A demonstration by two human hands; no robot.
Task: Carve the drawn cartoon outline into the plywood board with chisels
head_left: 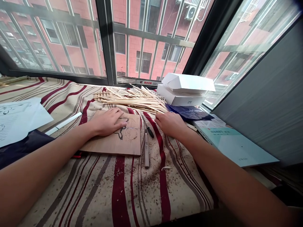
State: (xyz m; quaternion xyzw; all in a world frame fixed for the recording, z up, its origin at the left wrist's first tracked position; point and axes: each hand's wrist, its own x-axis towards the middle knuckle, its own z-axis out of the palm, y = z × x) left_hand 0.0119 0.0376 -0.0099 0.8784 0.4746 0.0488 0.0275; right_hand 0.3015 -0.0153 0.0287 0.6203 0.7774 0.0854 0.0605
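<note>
My left hand [107, 123] lies flat, fingers stretched out, on a wooden board [113, 145] with dark drawn or carved lines and a round outline. Right of the board, my right hand [170, 123] is closed. A thin line seems to stick out leftward from its fingertips, too fine to name. Between the hand and the board lies a carving tool with a pale handle [146, 153], its blade pointing away from me. Beside it is a slim tool with a black handle [150, 132]. A curled pale shaving [165, 168] rests nearer to me, among dark crumbs.
Loose thin wooden sticks [139, 101] are heaped behind the board. A white box [184, 94] stands at the back right near dark blue plastic [189, 112]. A light-green book [233, 145] lies at right. Papers [23, 118] and a white strip [63, 123] are at left.
</note>
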